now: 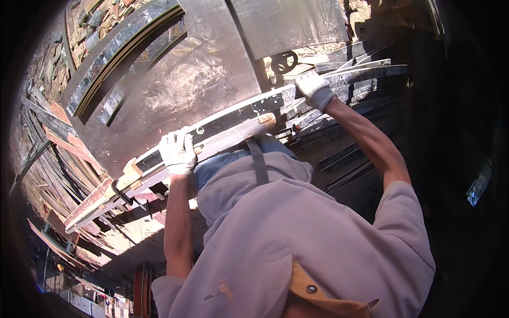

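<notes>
A long dark-faced wooden board (pixel 241 115), speckled with pale spots, lies slantwise along the near edge of the metal table (pixel 212 63). My left hand (pixel 177 151), in a white glove, is closed over the board toward its left part. Farther right, my right hand (pixel 314 90), also gloved, has its fingers curled round the board near its right end, past the table's corner. Part of the grip of each hand is hidden behind the glove. A thick wooden rail (pixel 228 138) runs between the board and my body, with a wooden block (pixel 266 119) at its right end.
Dark, paint-smeared strips (pixel 127 55) lie at the table's far left. A black handwheel (pixel 284 62) sits beyond the right corner, near a second metal panel (pixel 297 26). Long strips (pixel 366 77) are piled on the right. A black clamp (pixel 122 193) grips the rail's left end; scrap wood (pixel 58 159) covers the left ground.
</notes>
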`<move>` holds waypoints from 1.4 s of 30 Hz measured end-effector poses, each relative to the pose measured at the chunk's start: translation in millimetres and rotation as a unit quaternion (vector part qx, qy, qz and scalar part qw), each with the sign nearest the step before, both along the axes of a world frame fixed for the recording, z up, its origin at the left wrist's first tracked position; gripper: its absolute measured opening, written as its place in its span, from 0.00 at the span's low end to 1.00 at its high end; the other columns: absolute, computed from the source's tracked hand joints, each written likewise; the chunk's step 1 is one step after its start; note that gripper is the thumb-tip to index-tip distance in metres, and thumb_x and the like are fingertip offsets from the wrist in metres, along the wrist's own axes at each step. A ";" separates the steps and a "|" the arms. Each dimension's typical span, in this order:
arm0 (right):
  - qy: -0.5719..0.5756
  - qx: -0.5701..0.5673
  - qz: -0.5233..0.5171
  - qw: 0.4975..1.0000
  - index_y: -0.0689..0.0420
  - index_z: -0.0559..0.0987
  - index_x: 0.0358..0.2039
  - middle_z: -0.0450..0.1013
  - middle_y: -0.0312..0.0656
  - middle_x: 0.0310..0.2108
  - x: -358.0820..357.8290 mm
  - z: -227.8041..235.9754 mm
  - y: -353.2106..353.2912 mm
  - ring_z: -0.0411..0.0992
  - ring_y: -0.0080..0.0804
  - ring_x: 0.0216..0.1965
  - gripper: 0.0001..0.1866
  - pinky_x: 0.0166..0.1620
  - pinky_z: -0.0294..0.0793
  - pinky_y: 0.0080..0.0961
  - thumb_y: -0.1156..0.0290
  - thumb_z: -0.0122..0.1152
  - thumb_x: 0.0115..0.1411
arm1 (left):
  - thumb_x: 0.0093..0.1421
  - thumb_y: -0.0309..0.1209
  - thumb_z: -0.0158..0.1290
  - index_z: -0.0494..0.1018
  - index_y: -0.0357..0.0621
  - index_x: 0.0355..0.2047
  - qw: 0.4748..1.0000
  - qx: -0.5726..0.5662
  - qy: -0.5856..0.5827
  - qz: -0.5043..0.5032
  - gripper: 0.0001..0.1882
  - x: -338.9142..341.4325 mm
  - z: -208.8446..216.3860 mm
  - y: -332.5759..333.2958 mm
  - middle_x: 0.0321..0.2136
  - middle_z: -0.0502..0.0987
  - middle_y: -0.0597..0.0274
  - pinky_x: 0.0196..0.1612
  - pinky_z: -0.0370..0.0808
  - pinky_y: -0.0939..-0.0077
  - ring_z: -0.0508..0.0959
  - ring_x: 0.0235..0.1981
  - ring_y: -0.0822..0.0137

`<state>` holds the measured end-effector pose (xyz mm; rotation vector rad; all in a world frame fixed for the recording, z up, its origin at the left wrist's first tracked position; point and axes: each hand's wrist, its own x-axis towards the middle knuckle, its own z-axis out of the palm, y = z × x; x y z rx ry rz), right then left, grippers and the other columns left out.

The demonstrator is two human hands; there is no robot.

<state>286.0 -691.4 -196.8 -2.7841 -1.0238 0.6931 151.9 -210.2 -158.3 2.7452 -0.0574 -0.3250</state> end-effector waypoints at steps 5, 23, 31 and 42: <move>-0.026 -0.026 -0.015 0.999 0.60 0.75 0.46 0.73 0.50 0.40 -14.3 7.6 2.2 0.73 0.50 0.46 0.17 0.50 0.72 0.45 0.75 0.61 0.55 | 0.66 0.35 0.55 0.82 0.55 0.47 0.998 0.035 -0.030 -0.034 0.11 -8.1 -18.0 9.9 0.40 0.78 0.60 0.49 0.71 0.54 0.75 0.44 0.53; -0.129 0.143 0.097 0.976 0.33 0.66 0.73 0.72 0.48 0.49 -40.2 9.3 -3.7 0.73 0.49 0.50 0.46 0.54 0.75 0.45 0.80 0.63 0.54 | 0.69 0.39 0.52 0.82 0.53 0.48 0.997 0.055 -0.051 -0.019 0.13 -11.0 -18.9 9.9 0.39 0.77 0.55 0.49 0.72 0.52 0.75 0.45 0.50; -0.150 0.128 0.097 0.975 0.28 0.64 0.73 0.71 0.49 0.58 -44.5 -4.6 -2.4 0.73 0.53 0.54 0.51 0.56 0.75 0.47 0.82 0.65 0.50 | 0.69 0.39 0.52 0.83 0.54 0.45 0.997 0.056 -0.058 -0.003 0.12 -10.1 -17.1 6.9 0.38 0.78 0.57 0.48 0.72 0.52 0.76 0.44 0.50; -0.210 0.160 0.108 0.959 0.27 0.67 0.72 0.73 0.45 0.46 -46.2 -16.2 -4.8 0.74 0.48 0.45 0.46 0.49 0.77 0.46 0.80 0.60 0.54 | 0.70 0.40 0.52 0.84 0.53 0.44 0.995 0.050 -0.081 -0.006 0.13 -11.6 -17.7 8.4 0.37 0.78 0.56 0.47 0.74 0.53 0.77 0.44 0.50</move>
